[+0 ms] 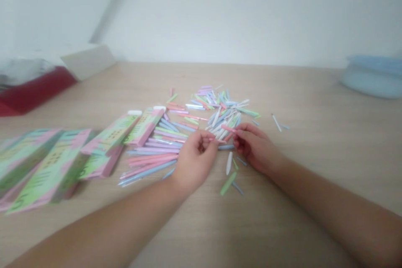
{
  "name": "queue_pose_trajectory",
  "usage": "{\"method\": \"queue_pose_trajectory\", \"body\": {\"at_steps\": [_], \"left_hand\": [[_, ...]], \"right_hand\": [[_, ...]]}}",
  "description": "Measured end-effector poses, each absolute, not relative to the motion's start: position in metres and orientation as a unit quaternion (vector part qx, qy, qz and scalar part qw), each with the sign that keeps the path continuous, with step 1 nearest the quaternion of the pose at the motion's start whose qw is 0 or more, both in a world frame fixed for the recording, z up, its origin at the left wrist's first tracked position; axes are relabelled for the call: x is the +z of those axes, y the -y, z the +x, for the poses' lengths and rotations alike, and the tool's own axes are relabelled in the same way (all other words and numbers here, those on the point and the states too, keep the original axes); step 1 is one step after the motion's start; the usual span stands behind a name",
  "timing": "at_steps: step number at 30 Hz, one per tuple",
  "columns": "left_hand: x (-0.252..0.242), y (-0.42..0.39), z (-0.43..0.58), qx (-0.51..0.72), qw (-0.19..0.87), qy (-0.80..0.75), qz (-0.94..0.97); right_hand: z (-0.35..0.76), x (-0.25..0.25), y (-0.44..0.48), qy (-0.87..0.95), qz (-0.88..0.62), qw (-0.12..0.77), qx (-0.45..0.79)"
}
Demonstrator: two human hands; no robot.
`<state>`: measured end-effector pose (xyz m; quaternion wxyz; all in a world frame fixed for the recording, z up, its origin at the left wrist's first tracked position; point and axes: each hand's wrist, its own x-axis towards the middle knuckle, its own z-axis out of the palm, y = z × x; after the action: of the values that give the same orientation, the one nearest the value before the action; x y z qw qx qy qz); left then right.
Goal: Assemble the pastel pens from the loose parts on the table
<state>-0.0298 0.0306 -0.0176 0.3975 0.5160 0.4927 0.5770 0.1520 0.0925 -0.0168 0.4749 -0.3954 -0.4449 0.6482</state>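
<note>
A loose heap of pastel plastic sticks (222, 111) lies in the middle of the wooden table (282, 226). Left of it, more sticks (150, 157) lie side by side in rough rows. My left hand (194, 161) is at the heap's near edge, its fingertips pinched on a short pink stick (214, 139). My right hand (254, 146) faces it, with another pink stick (228, 128) at its fingertips. A white stick (229, 163) and a green stick (228, 183) lie just below my hands.
Several pink-and-green printed boxes (53, 167) lie at the table's left. A red and white package (34, 90) stands at the back left, and a pale blue soft item (373, 77) at the back right. A white wall rises behind the table.
</note>
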Motion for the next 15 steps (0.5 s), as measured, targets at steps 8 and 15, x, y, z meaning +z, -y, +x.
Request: {"method": "queue_pose_trajectory", "body": {"at_steps": [8, 15], "left_hand": [[-0.0206, -0.0344, -0.0339, 0.560, 0.380, -0.525, 0.516], [-0.0211, -0.0352, -0.0353, 0.554, 0.364, -0.538, 0.520]], "right_hand": [[0.1515, -0.0227, -0.0890, 0.466, -0.397, 0.464, 0.640], [0.1529, -0.0269, -0.0890, 0.497, -0.400, 0.465, 0.614]]}}
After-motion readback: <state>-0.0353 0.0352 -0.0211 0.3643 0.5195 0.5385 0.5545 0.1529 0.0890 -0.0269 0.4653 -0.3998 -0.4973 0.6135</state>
